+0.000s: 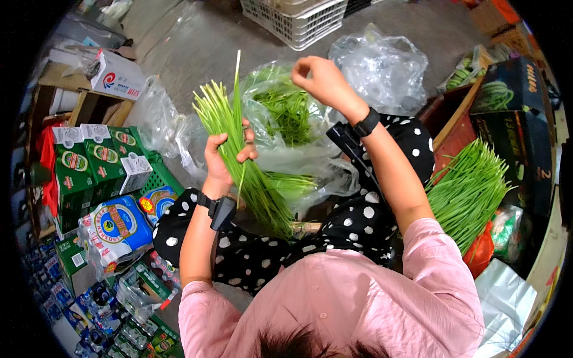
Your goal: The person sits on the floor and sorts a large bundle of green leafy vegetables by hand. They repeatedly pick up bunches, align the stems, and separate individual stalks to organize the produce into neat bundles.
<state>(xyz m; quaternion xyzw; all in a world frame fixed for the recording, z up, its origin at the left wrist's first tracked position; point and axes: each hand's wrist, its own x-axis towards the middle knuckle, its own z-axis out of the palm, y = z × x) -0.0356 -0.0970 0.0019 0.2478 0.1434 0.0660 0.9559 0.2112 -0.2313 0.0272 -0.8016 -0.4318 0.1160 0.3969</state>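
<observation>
My left hand is closed around a bundle of Chinese chives, its pale cut ends pointing up and away. One stalk sticks out above the others. My right hand is raised over the far side of a clear plastic bag, thumb and fingers curled together; I see nothing between them. Loose green leaves lie in this bag. More chives lie on the plastic nearer me, partly behind the held bundle. A large pile of chives rests to my right.
A crumpled clear plastic bag and white plastic crates are on the floor ahead. Beer cartons and a shrink-wrapped beer pack stand at left. At right are a dark printed carton and a silvery plastic sheet.
</observation>
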